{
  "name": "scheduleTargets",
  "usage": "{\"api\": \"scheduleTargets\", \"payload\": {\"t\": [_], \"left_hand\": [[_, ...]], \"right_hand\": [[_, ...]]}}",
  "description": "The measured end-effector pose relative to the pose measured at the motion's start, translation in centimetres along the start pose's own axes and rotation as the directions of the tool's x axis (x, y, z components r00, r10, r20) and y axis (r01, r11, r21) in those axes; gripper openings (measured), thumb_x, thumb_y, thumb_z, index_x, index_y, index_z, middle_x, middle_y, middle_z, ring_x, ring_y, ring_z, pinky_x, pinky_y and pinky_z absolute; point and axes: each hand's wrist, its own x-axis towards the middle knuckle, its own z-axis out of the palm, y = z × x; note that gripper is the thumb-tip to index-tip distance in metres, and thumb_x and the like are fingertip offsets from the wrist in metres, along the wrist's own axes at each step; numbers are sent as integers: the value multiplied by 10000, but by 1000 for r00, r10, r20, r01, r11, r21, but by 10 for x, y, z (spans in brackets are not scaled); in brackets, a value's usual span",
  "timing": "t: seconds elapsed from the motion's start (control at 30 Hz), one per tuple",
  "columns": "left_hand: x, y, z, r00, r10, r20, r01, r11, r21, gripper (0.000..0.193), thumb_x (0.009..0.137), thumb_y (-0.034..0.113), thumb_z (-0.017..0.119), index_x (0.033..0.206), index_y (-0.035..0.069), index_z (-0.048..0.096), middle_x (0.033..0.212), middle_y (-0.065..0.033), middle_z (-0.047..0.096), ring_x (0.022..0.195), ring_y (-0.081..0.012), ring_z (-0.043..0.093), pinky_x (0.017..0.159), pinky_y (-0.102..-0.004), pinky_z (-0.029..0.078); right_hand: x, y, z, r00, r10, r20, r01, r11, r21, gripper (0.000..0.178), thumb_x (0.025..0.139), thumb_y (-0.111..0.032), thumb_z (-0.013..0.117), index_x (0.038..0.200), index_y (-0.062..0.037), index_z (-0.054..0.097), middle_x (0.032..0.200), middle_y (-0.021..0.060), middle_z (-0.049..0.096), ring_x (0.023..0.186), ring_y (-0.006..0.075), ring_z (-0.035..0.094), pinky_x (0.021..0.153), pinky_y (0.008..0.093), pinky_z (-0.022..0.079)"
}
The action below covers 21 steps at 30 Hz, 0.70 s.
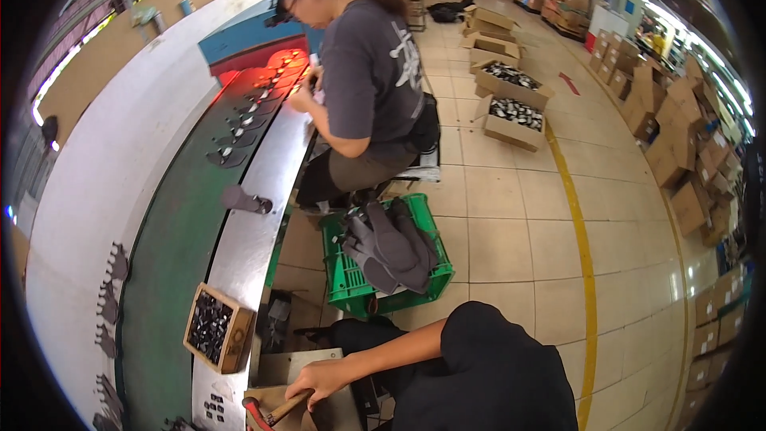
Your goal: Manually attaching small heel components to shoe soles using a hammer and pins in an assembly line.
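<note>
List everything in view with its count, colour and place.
Hammer: one, red head, wooden handle, lower edge
Wooden box: one, brown, on metal ledge; holds small dark parts
Loose parts: several, dark, below box
Foot-shaped piece: one, grey, on ledge
Crate: one, green, on floor; holds several grey pieces
Conveyor belt: one, green, left
Belt pieces: row, dark and white
Machine: one, blue and red, belt's far end
Wall pieces: several, dark grey, far left
Co-worker: one, grey shirt, beside belt
Open cartons: several, brown, floor
Stacked boxes: many, brown, right
Floor line: yellow, right of centre
Right hand: one, gripping hammer
Black sleeve: one, lower edge
Left hand: not in view
</note>
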Motion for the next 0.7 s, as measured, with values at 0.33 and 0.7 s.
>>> {"api": "scheduleTargets", "payload": {"t": [0.33, 0.7], "left_hand": [[17, -32, -2, 992, 117, 37, -123, 949, 290, 592, 1035, 439, 520, 1386, -36, 490, 1441, -193, 455, 1286, -295, 448, 1058, -443, 361], [-22, 0, 61, 947, -98, 307, 57, 989, 138, 752, 1039, 481, 406, 1362, -199, 409, 1317, -382, 540, 1225, -476, 544, 1122, -543, 361]], "right_hand": [[-9, 16, -23, 995, -36, -92, 28, 996, -84, 475, 747, -234, 819, 1151, -87, 615, 901, 165, 680, 875, 383, 654, 718, 469, 492], [-6, 32, -13, 980, -195, 38, 199, 964, -177, 367, 886, -344, 763, 1123, -87, 650, 904, 125, 686, 786, 312, 650, 691, 431, 525]]}}
